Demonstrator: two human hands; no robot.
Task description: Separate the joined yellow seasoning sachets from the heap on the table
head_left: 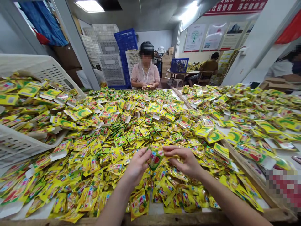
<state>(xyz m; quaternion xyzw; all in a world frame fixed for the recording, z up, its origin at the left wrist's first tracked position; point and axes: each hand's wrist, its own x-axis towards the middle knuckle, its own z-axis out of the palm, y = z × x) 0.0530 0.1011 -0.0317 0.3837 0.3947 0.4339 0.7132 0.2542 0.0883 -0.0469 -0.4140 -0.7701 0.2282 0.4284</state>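
Packet-strewn table [202, 218], one sachet [155, 158] between both hands [137, 164] [185, 160]

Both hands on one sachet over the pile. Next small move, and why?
Probably lift the sachet a little clear of the pile. The left hand and right hand both pinch it at their fingertips, low over the heap lying right beneath, so a small lift would likely keep it from snagging its neighbours.
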